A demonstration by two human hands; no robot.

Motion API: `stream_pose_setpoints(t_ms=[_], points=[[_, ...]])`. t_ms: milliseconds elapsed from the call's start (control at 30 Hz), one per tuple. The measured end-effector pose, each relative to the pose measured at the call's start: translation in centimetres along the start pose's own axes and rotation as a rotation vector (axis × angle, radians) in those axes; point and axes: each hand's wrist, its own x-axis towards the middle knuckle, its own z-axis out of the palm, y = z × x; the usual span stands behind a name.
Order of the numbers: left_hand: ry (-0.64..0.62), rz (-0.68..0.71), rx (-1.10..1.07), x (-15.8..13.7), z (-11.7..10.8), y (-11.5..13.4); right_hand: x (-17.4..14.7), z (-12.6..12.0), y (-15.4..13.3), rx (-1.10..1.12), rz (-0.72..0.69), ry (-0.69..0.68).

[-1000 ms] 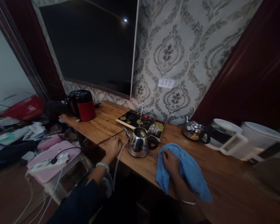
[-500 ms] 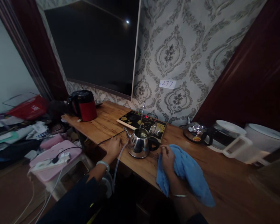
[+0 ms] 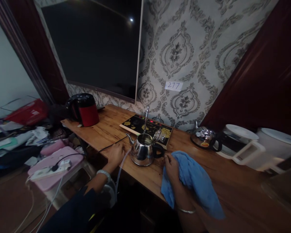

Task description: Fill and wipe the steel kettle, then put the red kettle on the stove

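A shiny metal teapot (image 3: 142,155) with its lid raised stands near the front edge of the wooden counter (image 3: 104,124). Its spout points left and its black handle points right. My left hand (image 3: 116,154) rests on the counter edge left of the teapot, fingers loosely stretched out, holding nothing I can see. Beside it a clear hose (image 3: 120,173) hangs over the edge. My right hand (image 3: 171,166) is closed on a blue cloth (image 3: 196,181), its fingertips close to the teapot's handle. Contact with the handle is unclear.
Behind the teapot lies an induction cooktop (image 3: 135,123) with a curved metal spout (image 3: 146,116) above it. A red and black kettle (image 3: 88,111) stands left; a second metal teapot (image 3: 202,137) and white-handled jugs (image 3: 242,142) stand right. A pink stool (image 3: 48,181) holds a power strip.
The view has shifted slightly. My right hand's fingers sit a little lower and nearer the teapot's handle. My left hand and the teapot stay about where they were.
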Motion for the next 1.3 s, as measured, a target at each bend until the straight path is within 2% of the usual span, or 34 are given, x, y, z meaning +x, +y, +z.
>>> stream_pose_setpoints(t_ms=[833, 1100, 1200, 1300], points=[[0.023, 0.012, -0.007, 0.0, 0.4, -0.2, 0.1, -0.3, -0.3, -0.050, 0.005, -0.023], [0.012, 0.004, -0.020, 0.1, 0.6, -0.4, -0.1, 0.1, -0.9, -0.044, -0.002, 0.020], [0.016, -0.013, -0.035, 0.1, 0.2, -0.3, 0.0, -1.7, -1.5, -0.110, -0.074, 0.095], [0.016, -0.018, -0.042, 0.0, -0.1, -0.1, -0.1, -5.4, -0.8, -0.348, -0.179, 0.155]])
